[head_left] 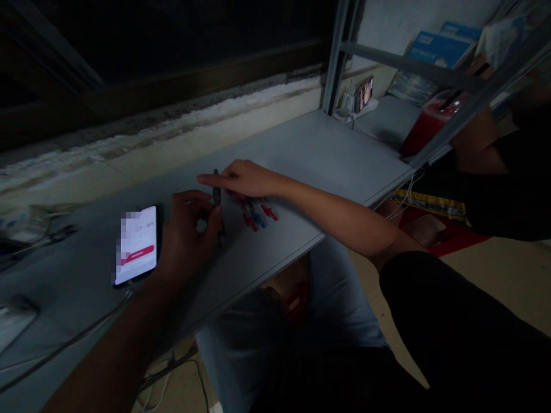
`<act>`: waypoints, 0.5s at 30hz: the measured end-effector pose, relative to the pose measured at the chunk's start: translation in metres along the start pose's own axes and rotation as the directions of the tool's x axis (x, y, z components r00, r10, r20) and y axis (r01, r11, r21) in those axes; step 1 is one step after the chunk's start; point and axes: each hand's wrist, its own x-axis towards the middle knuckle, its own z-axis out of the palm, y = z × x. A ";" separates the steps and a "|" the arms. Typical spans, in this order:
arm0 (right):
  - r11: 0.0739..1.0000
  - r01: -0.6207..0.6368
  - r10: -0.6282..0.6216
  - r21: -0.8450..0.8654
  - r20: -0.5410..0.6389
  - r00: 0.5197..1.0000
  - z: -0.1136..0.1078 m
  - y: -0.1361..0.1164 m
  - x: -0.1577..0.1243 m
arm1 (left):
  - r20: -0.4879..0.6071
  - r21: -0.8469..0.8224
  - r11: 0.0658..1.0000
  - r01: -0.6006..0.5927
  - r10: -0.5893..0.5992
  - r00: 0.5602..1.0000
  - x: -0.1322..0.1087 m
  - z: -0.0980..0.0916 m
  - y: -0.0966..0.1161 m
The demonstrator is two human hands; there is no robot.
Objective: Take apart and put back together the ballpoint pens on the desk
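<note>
My left hand (189,229) pinches a dark pen (216,198) between thumb and fingers. The pen stands nearly upright above the grey desk (297,149). My right hand (245,179) is just beyond it, one finger stretched out to the left past the pen's upper part; whether it touches the pen I cannot tell. Its other fingers are mostly hidden. Below my right wrist several slim red and blue things (257,218), pen-like in shape, lie side by side on the desk, partly covered by that hand.
Left of my left hand lies a lit phone (136,246) with a cable. A metal frame post (333,57) rises at the desk's far end. Beyond it are a small propped phone (364,93), a cup of red drink (428,123), blue boxes (443,49) and another person's arm (480,140).
</note>
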 end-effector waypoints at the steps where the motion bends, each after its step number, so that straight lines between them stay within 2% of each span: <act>1: 0.997 -0.008 0.006 0.071 0.027 1.000 0.000 -0.003 0.000 | 0.010 -0.031 0.999 -0.027 0.027 1.000 -0.001 0.001 -0.001; 4: 0.987 -0.010 0.002 0.163 0.046 0.999 -0.001 -0.006 0.001 | 0.009 -0.035 0.998 -0.056 0.056 0.998 -0.002 0.004 -0.001; 7: 0.989 -0.055 0.068 0.140 -0.086 0.994 0.001 -0.004 0.004 | 0.013 0.042 0.999 -0.014 0.013 1.000 -0.002 0.006 0.000; 10: 0.968 -0.149 0.188 0.202 -0.190 0.964 0.004 -0.001 0.006 | 0.024 0.166 0.985 0.048 -0.053 0.998 -0.001 0.006 -0.001; 12: 0.931 -0.197 0.253 0.308 -0.151 0.956 0.007 0.000 0.006 | 0.022 0.207 0.977 0.053 -0.058 0.998 -0.002 0.005 -0.002; 15: 0.826 -0.250 0.276 0.505 0.025 0.961 0.009 0.002 0.005 | 0.041 0.162 0.986 0.044 -0.051 0.998 -0.003 0.003 -0.001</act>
